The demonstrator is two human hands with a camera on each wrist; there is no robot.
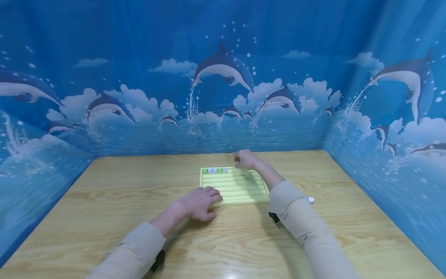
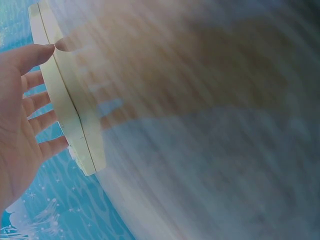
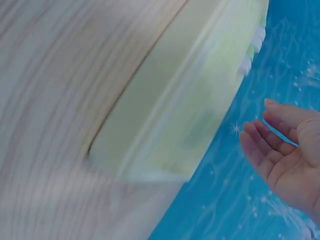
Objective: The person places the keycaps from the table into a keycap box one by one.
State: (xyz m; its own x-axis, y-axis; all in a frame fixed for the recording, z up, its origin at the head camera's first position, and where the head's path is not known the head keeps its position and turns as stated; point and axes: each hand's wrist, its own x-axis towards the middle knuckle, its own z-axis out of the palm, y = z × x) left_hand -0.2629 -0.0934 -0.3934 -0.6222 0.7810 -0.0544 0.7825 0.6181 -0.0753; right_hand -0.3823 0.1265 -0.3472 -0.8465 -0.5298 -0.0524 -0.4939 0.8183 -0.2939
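A pale green tray (image 1: 240, 190) with ridged rows lies on the table. Several small green and white blocks (image 1: 214, 170) sit side by side at the left end of its far row; in the right wrist view some blocks (image 3: 245, 66) show along the tray's far edge. My left hand (image 1: 200, 202) rests at the tray's near left corner, fingers spread over the top; in the left wrist view the thumb lies against the tray's side (image 2: 75, 110). Above the tray's far edge hovers my right hand (image 1: 246, 159), fingers loosely bent; nothing shows between them in the right wrist view.
The wood-grain table (image 1: 115, 201) reaches back to a blue dolphin-print curtain (image 1: 167, 93), which also stands on both sides. A small white object (image 1: 310, 199) lies right of the tray, partly hidden by the right sleeve (image 1: 289, 197).
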